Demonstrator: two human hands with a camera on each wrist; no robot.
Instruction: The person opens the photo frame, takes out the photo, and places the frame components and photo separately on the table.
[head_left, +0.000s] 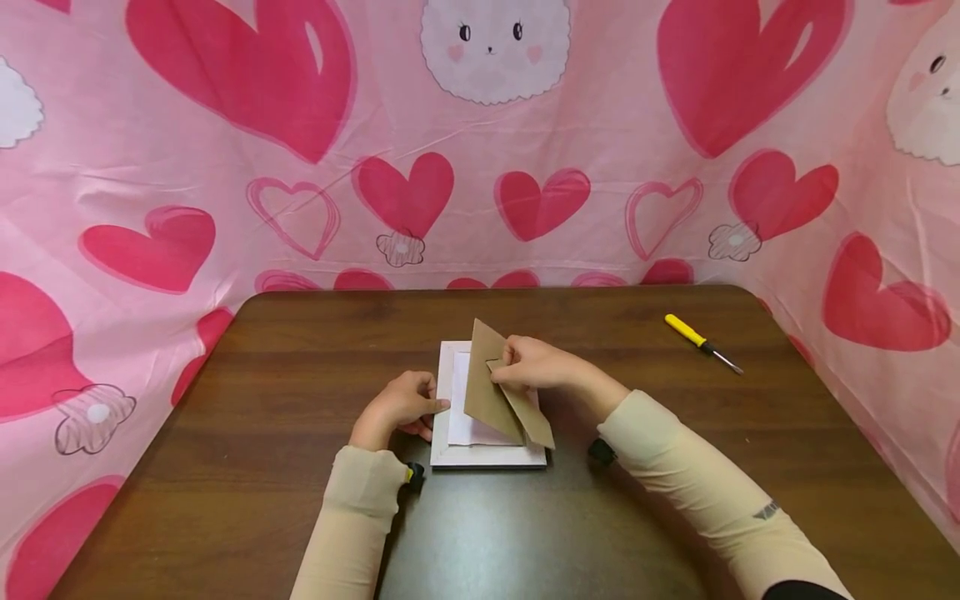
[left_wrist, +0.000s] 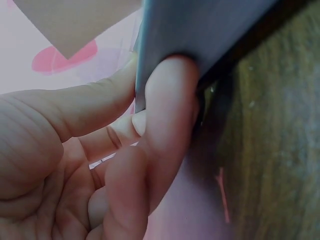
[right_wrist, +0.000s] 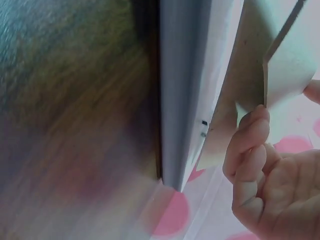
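A white picture frame [head_left: 487, 457] lies on the table with a white sheet [head_left: 460, 421] inside its border. My left hand [head_left: 405, 402] grips the frame's left side; in the left wrist view the thumb is at one face and a finger [left_wrist: 172, 100] curls against the outer side. Over the frame, a brown cardboard backing board [head_left: 486, 396] stands tilted, its lower right corner near the frame's right edge. My right hand [head_left: 546, 365] pinches the raised cardboard flap on that board. Seen from the right wrist, the fingertips [right_wrist: 257, 115] are at the flap's edge.
A screwdriver [head_left: 684, 331] with a yellow handle lies toward the back right of the brown wooden table [head_left: 315, 333]. Pink cloth [head_left: 480, 133] printed with hearts hangs behind the table and along both sides.
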